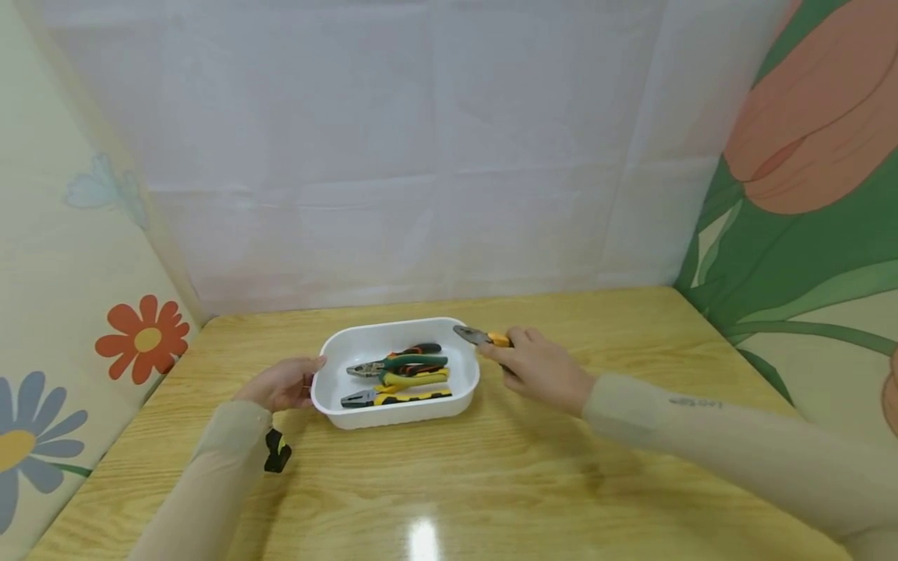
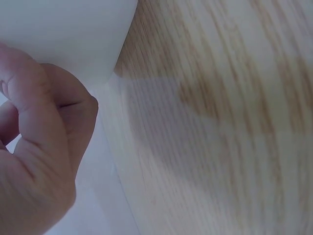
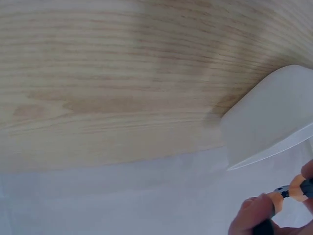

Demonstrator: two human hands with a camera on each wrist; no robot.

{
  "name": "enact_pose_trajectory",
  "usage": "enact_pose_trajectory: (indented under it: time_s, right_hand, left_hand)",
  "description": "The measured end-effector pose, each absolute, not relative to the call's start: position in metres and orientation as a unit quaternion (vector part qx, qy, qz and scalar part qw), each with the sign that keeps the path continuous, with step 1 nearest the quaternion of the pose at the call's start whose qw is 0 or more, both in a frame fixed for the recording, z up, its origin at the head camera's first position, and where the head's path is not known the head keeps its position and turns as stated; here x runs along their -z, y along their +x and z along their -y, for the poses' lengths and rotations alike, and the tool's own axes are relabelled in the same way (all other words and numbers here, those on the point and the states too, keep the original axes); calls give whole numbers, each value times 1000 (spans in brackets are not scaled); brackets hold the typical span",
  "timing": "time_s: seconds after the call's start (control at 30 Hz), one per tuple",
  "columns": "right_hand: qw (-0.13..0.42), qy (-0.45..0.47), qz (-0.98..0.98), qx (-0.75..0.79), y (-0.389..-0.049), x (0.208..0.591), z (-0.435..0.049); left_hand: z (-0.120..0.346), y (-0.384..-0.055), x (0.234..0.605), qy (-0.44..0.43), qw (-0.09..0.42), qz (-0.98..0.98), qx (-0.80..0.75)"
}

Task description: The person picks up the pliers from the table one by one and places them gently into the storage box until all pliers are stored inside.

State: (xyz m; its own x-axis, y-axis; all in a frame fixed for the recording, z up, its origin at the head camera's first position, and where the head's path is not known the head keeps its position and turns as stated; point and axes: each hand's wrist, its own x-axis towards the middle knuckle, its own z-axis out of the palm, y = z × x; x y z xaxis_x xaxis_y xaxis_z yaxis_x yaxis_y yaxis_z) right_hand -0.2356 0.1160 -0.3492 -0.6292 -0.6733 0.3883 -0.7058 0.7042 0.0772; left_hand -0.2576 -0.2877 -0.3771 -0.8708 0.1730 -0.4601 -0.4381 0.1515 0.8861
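My left hand [image 1: 282, 383] grips the left end of a white plastic tray [image 1: 400, 418], thumb at the rim. In the left wrist view its curled fingers [image 2: 36, 107] lie against the tray wall [image 2: 63, 34]. Several pliers lie in the tray: yellow-and-black pliers [image 1: 410, 398] at the front, green-handled pliers [image 1: 403, 362] behind, with yellow handles [image 1: 418, 380] and red-and-black handles [image 1: 424, 349] among them. My right hand [image 1: 547, 368] holds pliers with orange-and-black handles [image 1: 500, 340]. Their metal head [image 1: 468, 333] overlaps the tray's right rim from above and points left.
The tray is on a wood-grain table [image 1: 421, 483]. A pale cloth wall [image 1: 421, 156] rises behind it, with flower-printed panels at the left [image 1: 63, 265] and right [image 1: 828, 234]. A black strap piece [image 1: 277, 452] shows at my left wrist.
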Motion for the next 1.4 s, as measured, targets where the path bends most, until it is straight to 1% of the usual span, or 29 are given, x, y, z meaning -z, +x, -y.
enact_pose_trajectory:
  time_s: [0.4,0.7,1.0,1.2,1.4]
  right_hand:
    - [191,429,882,-41,-243,350,-100]
    - [237,487,841,-9,-253,353,-89]
    - [224,513,828,17,-257,355,-79]
    - [202,526,825,41,-261,350,-73]
    - [215,548,807,56,-270,345,-68]
  left_hand:
    - [287,-257,378,-81,241,-713,-653]
    - [286,-256,375,-86,241,-719,-646]
    - [285,-256,375,-91,240,-719,-646]
    - [288,-256,376,-87,241,-716,-650]
    - [287,-257,376,-92,243,-718,-645]
